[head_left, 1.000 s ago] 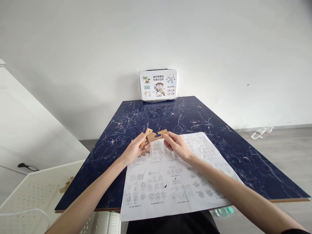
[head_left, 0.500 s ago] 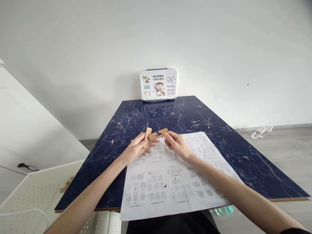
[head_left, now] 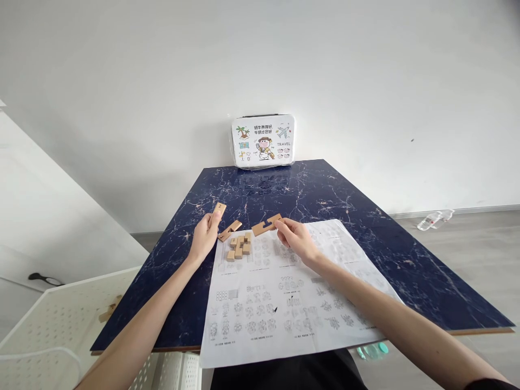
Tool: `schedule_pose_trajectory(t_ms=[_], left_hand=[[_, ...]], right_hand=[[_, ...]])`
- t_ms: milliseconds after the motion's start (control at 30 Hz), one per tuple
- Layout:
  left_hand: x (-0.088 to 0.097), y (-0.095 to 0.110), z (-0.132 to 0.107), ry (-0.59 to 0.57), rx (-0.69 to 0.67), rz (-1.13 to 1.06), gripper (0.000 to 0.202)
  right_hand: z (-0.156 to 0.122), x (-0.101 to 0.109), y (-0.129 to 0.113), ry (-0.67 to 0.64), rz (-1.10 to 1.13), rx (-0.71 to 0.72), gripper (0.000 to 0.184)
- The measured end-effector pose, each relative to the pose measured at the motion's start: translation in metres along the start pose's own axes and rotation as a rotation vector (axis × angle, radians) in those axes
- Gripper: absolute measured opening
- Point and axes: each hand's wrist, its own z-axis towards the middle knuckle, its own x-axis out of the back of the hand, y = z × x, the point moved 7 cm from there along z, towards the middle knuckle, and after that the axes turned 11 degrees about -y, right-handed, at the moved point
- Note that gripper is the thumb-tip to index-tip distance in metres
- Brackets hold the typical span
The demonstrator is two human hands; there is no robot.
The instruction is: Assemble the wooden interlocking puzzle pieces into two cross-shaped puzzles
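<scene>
My left hand [head_left: 206,234] is closed around a wooden puzzle piece marked 2 [head_left: 220,208], held up over the left part of the table. In my right hand [head_left: 296,236], thumb and fingers pinch one end of a notched flat wooden puzzle piece [head_left: 262,224]. Between the hands, a cluster of interlocked wooden puzzle pieces [head_left: 239,247] sits on the printed instruction sheet [head_left: 300,341]. Another notched wooden piece [head_left: 231,229] lies just behind the cluster, near my left hand's fingers.
Dark blue marbled table [head_left: 309,189] beneath everything. A white cartoon-printed case [head_left: 264,142] leans on the wall at the back edge. To the left stands a white perforated bin [head_left: 60,309] with wooden pieces [head_left: 109,311] inside. Plastic bottles [head_left: 434,220] lie on the floor at right.
My left hand has moved left with the piece marked 2, away from the piece in my right hand. The cluster and another notched piece now show uncovered. My right hand stays nearly still.
</scene>
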Motion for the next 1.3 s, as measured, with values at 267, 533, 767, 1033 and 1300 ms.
schedule_pose_trajectory(t_ms=[267,533,767,1033,1300], left_hand=[[0.0,0.0,0.0,0.046,-0.023,0.08,0.033],[-0.008,-0.003,-0.001,-0.213,0.132,0.664,0.057],[-0.01,-0.008,0.001,-0.243,0.171,0.725,0.058],[-0.008,0.0,-0.002,-0.171,0.099,0.714,0.038],[-0.007,0.027,-0.007,-0.12,-0.02,0.084,0.051]], right_hand=[[0.001,0.0,0.003,-0.046,-0.293,-0.057,0.032],[0.001,-0.011,0.004,-0.084,-0.633,-0.003,0.034],[-0.002,-0.013,0.0,-0.021,-0.875,-0.069,0.035],[-0.004,-0.015,-0.001,-0.033,-0.979,-0.14,0.028],[-0.005,-0.017,-0.004,-0.037,-1.083,-0.189,0.027]])
